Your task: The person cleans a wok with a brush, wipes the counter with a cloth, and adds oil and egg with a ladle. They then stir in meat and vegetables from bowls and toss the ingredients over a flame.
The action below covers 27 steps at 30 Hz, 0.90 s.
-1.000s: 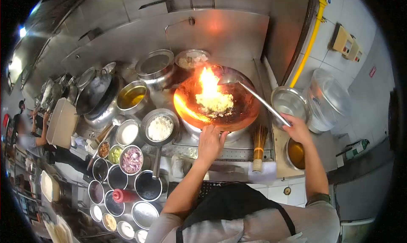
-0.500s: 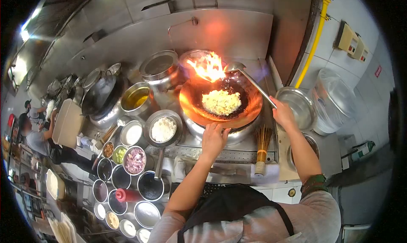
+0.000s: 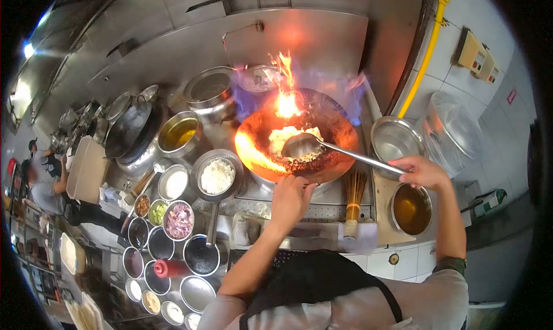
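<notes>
A wok (image 3: 337, 140) stands on the stove burner with flames at its back and left side. Pale yellow food, which looks like scrambled egg, (image 3: 281, 135) lies in its middle. At the wok's near rim is my left hand (image 3: 291, 200), its fingers closed on the edge. My right hand (image 3: 423, 173) grips the end of a long-handled ladle (image 3: 351, 152). The ladle's bowl rests over the food and hides part of it. To the left, a strainer with a handle (image 3: 211, 215) holds white rice (image 3: 217, 176).
A pot of oil (image 3: 183, 135) and several containers of ingredients, including chopped onion (image 3: 179, 219), stand left. A bamboo brush (image 3: 352, 206) lies near the stove's front. On the right are a steel bowl (image 3: 397, 138) and a pot of brown liquid (image 3: 412, 210). Two people work far left.
The ladle's bowl has come down from the wok's far rim onto the food. My right hand has moved right and nearer. Blue flames now show around the wok; the left hand stays at the rim.
</notes>
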### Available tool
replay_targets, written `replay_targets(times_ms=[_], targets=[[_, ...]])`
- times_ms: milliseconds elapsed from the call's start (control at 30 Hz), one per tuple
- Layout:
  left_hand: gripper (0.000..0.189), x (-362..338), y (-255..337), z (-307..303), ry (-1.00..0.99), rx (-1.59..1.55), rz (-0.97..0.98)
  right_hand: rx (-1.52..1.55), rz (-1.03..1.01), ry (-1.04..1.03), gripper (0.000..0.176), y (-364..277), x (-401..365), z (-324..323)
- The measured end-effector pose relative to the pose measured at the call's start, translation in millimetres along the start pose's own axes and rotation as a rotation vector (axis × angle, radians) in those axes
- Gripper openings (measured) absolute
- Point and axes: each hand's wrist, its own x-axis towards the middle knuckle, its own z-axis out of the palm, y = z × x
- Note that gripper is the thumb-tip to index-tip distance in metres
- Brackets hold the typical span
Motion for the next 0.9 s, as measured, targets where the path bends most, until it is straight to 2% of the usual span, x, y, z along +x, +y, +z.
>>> replay_targets(times_ms=[100, 200, 300, 333, 433, 467, 500, 567, 600, 700, 767, 800, 900], targets=[[0.015, 6.0, 18.5, -0.4, 0.052, 0.026, -0.021, -0.2, -0.014, 0.077, 0.059, -9.0, 16.4, 10.6], [0.016, -14.8, -10.7, 29.5, 0.004, 0.098, -0.019, -0.509, -0.688, 0.432, 0.06, 49.8, 91.6, 27.4], [0.017, -61.1, -17.8, 29.6, -0.024, 0.039, 0.026, -0.626, -0.512, 0.592, 0.062, 32.3, 70.4, 44.4], [0.016, -71.7, -13.7, 20.6, -0.071, 0.043, 0.025, -0.648, -0.355, 0.539, 0.059, 21.3, 53.5, 43.7], [0.014, -60.0, 9.4, -13.9, -0.003, 0.067, 0.096, -0.418, -0.476, 0.431, 0.057, 51.2, 46.7, 24.3], [0.014, -40.0, 12.7, -22.4, 0.071, 0.099, 0.085, -0.206, -0.306, 0.309, 0.058, 43.5, 38.9, 18.7], [0.018, -17.8, 14.6, -26.2, 0.134, 0.024, 0.094, -0.2, -0.334, 0.258, 0.059, 43.5, 38.0, 15.2], [0.019, -3.4, -1.3, -12.3, 0.1, 0.046, 0.108, -0.198, -0.406, 0.186, 0.059, 40.3, 34.8, 0.4], [0.017, -1.4, -11.4, -1.5, 0.075, 0.04, 0.078, -0.327, -0.346, 0.187, 0.06, 17.5, 26.1, 1.5], [0.015, -16.3, -36.4, 27.9, -0.017, 0.036, -0.01, -0.404, -0.48, 0.277, 0.059, 23.7, 53.1, 19.6], [0.015, -40.0, -38.5, 36.7, -0.051, 0.059, -0.034, -0.544, -0.43, 0.422, 0.059, 25.2, 55.0, 38.2], [0.019, -54.5, -36.3, 33.3, -0.026, 0.009, 0.035, -0.614, -0.409, 0.5, 0.058, 25.1, 52.1, 43.5], [0.028, -79.6, -19.2, 1.4, -0.03, -0.011, 0.146, -0.44, -0.51, 0.519, 0.059, 39.8, 29.6, 34.2]])
